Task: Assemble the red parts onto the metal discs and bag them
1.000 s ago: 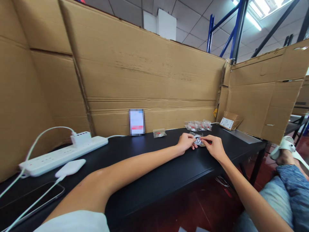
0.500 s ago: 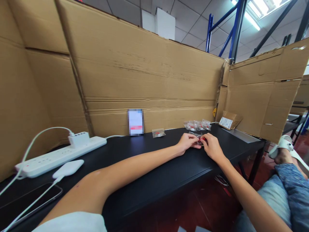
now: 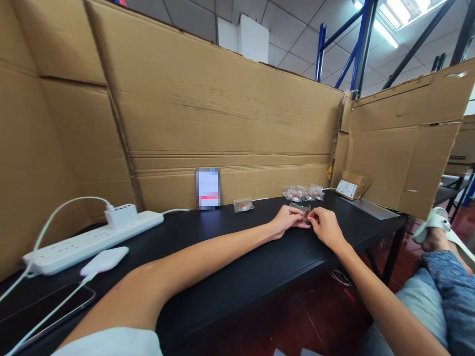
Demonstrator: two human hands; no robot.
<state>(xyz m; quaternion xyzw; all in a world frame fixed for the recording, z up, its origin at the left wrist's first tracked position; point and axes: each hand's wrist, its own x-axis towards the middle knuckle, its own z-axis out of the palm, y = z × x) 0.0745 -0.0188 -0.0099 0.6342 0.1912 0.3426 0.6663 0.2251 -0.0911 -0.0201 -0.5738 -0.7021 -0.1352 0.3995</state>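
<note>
Over the right part of the black table [image 3: 237,262], my left hand [image 3: 288,221] and my right hand [image 3: 325,226] meet, fingertips almost touching. Pinched between them is a small red piece with a silvery ring [image 3: 307,215]; its exact kind is too small to make out. The left fingers grip the ring side, while the right thumb and fingers close on the red part. Just behind the hands lies a clear plastic bag [image 3: 296,204], partly covered by them. Several clear bags with red and silvery contents [image 3: 302,193] are grouped farther back.
Another small bag [image 3: 244,205] lies left of the hands, near an upright screen [image 3: 208,189]. A power strip [image 3: 92,240], a white charging pad [image 3: 105,260] and a dark phone [image 3: 48,311] occupy the left. A brown package [image 3: 352,186] rests at the right. Cardboard walls [image 3: 230,113] enclose the table.
The red piece and ring have turned slightly between my fingers, and the ring now appears narrower. Both hands stay in nearly the same place.
</note>
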